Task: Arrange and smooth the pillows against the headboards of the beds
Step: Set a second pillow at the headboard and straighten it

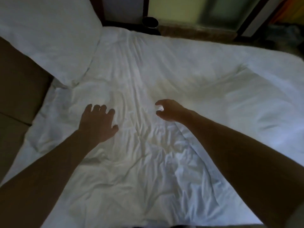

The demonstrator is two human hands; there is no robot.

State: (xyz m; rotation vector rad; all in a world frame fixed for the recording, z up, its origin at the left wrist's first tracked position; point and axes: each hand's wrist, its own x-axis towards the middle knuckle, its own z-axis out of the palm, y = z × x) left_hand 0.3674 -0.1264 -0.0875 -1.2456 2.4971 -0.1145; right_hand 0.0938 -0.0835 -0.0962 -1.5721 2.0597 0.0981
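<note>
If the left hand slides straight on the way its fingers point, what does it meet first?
The left hand would cross only wrinkled sheet, then probably meet the pillow; the depth is unclear.

1. pillow (49,38): cut off by the top and left edges.
2. headboard (19,83): cropped at the left edge, upper part covered by the pillow.
3. sheet (164,71): cropped at the bottom edge, parts hidden under both arms.
4. right hand (167,110): fingers curled; whether the sheet is pinched cannot be told.
5. left hand (97,122): palm hidden, contact with the sheet not confirmed.
6. dark round object (150,23): blurred, not identified.
7. background (230,12): smeared, nothing made out.
</note>
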